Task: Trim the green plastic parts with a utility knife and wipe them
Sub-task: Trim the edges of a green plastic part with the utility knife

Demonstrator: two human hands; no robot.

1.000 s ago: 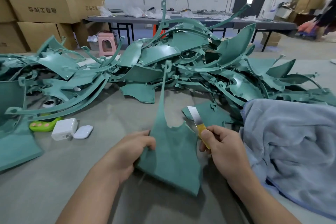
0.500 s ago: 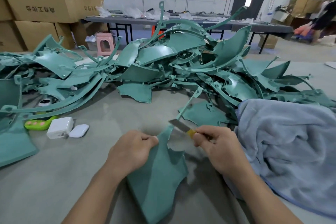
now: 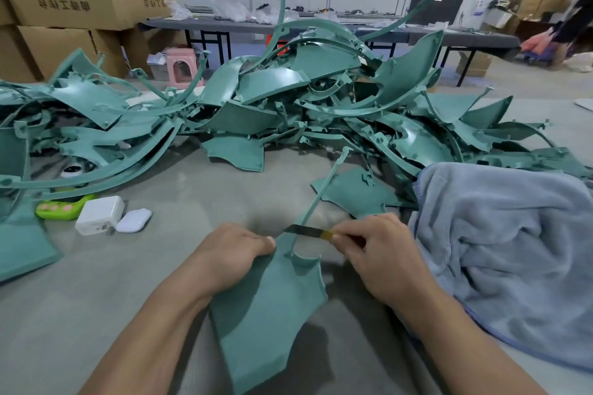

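In the head view, we are gripping a green part (image 3: 266,314) low in the middle of the grey table (image 3: 96,298). It is lying tilted, with its broad panel towards us and its thin stem rising away to the pile (image 3: 288,99) of green parts. Our left hand (image 3: 231,253) is clenching the panel's upper left edge, fingers (image 3: 260,242) curled round it. Our right hand (image 3: 382,253) is pinching the knife (image 3: 308,230) by its yellow handle. The dark blade is pointing left and touching the base of the stem.

A blue towel (image 3: 500,250) is lying bunched on the table just right of our right hand. Well to the left, a white charger (image 3: 100,214) and a white case (image 3: 133,221) are sitting side by side. Cardboard boxes (image 3: 64,3) are standing stacked behind the table on the left.
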